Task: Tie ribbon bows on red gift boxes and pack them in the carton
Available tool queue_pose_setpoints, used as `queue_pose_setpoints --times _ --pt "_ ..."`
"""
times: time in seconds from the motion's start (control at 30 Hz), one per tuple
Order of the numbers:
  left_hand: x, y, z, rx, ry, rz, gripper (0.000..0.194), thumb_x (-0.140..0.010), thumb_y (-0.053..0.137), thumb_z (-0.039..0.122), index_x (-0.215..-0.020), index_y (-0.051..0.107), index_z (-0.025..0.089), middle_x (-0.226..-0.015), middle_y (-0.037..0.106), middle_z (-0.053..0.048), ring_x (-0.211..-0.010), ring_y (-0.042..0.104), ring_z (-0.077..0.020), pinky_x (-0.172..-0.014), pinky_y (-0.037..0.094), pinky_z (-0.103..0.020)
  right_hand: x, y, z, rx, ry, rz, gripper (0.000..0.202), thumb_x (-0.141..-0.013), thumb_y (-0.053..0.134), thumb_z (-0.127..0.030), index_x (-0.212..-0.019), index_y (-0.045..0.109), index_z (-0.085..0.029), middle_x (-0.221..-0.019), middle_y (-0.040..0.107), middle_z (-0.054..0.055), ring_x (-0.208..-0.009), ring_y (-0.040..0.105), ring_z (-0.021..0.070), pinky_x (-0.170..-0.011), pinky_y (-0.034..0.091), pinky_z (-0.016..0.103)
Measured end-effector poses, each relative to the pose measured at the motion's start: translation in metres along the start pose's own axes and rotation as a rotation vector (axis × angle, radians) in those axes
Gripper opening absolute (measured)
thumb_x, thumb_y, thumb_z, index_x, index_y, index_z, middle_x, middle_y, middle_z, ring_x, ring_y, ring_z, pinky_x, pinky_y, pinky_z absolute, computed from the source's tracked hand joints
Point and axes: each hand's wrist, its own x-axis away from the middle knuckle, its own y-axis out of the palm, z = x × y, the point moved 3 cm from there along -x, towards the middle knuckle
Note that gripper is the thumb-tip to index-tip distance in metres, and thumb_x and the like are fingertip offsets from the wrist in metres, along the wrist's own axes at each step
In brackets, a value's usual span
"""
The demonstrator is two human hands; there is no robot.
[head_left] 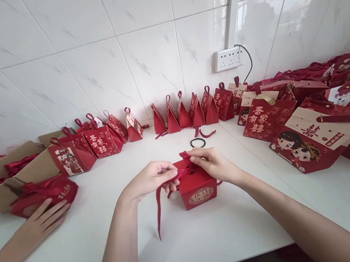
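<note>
At lower centre, left hand [150,180] and right hand [215,163] pinch glossy red fabric ribbon [158,210] over red cardboard box [200,193], fingers [165,166] closed; pull evenly, gently.

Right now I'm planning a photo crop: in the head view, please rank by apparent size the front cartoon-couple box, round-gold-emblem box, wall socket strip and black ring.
1. Front cartoon-couple box
2. Round-gold-emblem box
3. Wall socket strip
4. Black ring

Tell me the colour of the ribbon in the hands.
Deep red; the ribbon shows in the head view, the only one here.
</note>
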Motion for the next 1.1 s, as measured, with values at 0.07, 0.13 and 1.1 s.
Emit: queue_pose_setpoints --times 0.07,0.13,1.1 --pt "0.001 0.001 0.002 0.000 0.039 0.014 0.024 -0.080 0.058 0.041 -0.078 0.059 0.017 -0.068 0.061 -0.001 -0.054 0.054 -0.0092 -0.050 0.041 -0.022 0.001 0.002 0.000 0.015 -0.014 0.010 0.025 -0.087 0.045 -0.028 -0.089 0.068 -0.018 -0.086 0.064 0.005 -0.078 0.059 0.0168 -0.074 0.046 0.032" --pt "0.002 0.001 0.005 -0.031 0.072 0.080 0.021 -0.081 0.057 0.039 -0.080 0.060 0.018 -0.067 0.058 0.001 -0.051 0.047 -0.0073 -0.048 0.037 -0.021 0.002 0.004 0.001 -0.041 0.017 0.028 0.019 -0.084 0.050 -0.027 -0.090 0.065 -0.018 -0.086 0.065 0.004 -0.079 0.061 0.0172 -0.075 0.047 0.032" --pt "-0.013 0.010 0.008 -0.410 0.445 0.522 0.008 -0.079 0.053 0.024 -0.080 0.060 0.020 -0.087 0.062 -0.002 -0.083 0.057 -0.0157 -0.078 0.046 -0.029 0.004 0.009 0.002 -0.188 0.110 -0.023 0.015 -0.078 0.057 -0.029 -0.074 0.064 -0.017 -0.075 0.066 0.002 -0.067 0.059 0.0135 -0.061 0.045 0.025"
